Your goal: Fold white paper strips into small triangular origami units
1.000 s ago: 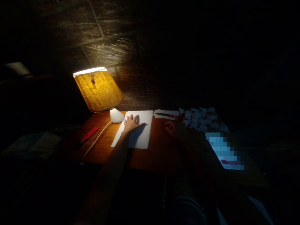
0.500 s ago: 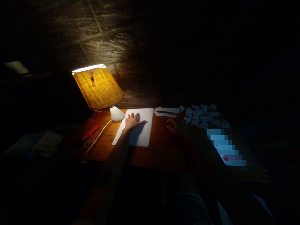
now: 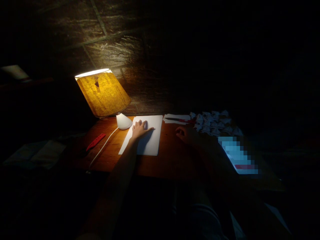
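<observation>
My left hand [image 3: 140, 129] lies flat with spread fingers on a white sheet of paper [image 3: 150, 143] on the wooden table [image 3: 172, 160], close to the lamp base. My right hand [image 3: 184, 134] rests on the bare wood to the right of the sheet, in shadow, with its fingers loosely curled; nothing shows in it. Just beyond it lie paper strips with red-handled scissors [image 3: 178, 119] and a pile of small folded white paper pieces [image 3: 212, 122].
A lit lamp with a yellow shade [image 3: 102, 93] stands at the back left, its white cord [image 3: 100, 151] trailing over the table. A red cutter [image 3: 95, 141] lies left of the cord. A glowing screen [image 3: 237, 156] sits at the right. The surroundings are dark.
Both hands stay where they were; the view has only shifted slightly.
</observation>
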A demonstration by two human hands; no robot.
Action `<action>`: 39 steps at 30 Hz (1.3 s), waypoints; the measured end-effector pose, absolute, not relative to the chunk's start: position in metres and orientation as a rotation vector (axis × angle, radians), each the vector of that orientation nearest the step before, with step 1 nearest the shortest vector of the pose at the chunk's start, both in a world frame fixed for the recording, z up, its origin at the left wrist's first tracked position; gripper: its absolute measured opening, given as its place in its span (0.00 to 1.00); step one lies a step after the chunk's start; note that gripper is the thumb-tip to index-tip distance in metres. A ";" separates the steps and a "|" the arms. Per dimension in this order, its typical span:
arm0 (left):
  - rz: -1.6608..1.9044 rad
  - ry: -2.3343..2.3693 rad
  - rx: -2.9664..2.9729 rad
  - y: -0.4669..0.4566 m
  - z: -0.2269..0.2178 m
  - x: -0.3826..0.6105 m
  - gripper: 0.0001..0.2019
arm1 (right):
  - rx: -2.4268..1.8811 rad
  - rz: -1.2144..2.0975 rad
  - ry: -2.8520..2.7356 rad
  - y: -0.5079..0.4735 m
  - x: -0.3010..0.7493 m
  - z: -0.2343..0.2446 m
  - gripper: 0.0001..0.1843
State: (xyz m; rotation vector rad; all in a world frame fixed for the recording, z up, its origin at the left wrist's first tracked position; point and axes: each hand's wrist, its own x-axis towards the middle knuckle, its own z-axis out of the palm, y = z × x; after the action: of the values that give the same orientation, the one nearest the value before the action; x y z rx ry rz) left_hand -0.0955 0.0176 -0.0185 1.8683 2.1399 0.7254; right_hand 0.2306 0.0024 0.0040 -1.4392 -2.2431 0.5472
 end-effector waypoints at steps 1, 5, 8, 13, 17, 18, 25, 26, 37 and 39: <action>0.731 2.135 1.888 0.016 -0.017 -0.095 0.37 | -1.428 0.557 -2.243 0.004 0.231 0.003 0.13; 0.730 2.192 1.861 0.013 -0.012 -0.095 0.30 | -1.357 0.597 -2.256 0.012 0.234 -0.006 0.12; 0.659 2.366 1.754 0.010 -0.006 -0.096 0.32 | -1.341 0.614 -2.253 0.018 0.235 -0.011 0.11; 0.504 2.513 1.594 0.004 0.003 -0.104 0.40 | -1.335 0.609 -2.240 0.017 0.235 -0.010 0.10; 0.439 2.552 1.585 0.000 0.009 -0.106 0.43 | -1.361 0.598 -2.226 0.014 0.235 -0.007 0.10; 0.429 2.556 1.585 -0.001 0.010 -0.106 0.43 | -1.357 0.596 -2.225 0.014 0.235 -0.007 0.10; 0.460 2.544 1.585 -0.002 0.012 -0.108 0.41 | -1.327 0.607 -2.214 0.018 0.236 -0.014 0.10; 0.466 2.540 1.584 -0.002 0.011 -0.108 0.41 | -1.328 0.605 -2.211 0.019 0.236 -0.015 0.10; 0.357 2.552 1.644 -0.003 0.016 -0.103 0.39 | -1.294 0.615 -2.199 0.021 0.237 -0.020 0.09; 0.357 2.492 1.727 -0.002 0.016 -0.098 0.42 | -1.288 0.607 -2.199 0.022 0.237 -0.021 0.09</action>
State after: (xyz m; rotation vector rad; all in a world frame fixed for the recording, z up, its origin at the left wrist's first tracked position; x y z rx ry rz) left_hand -0.0980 -0.0025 0.0156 1.7269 2.4924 0.3571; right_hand 0.2368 0.0216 -0.0211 -1.2885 -2.1987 0.6070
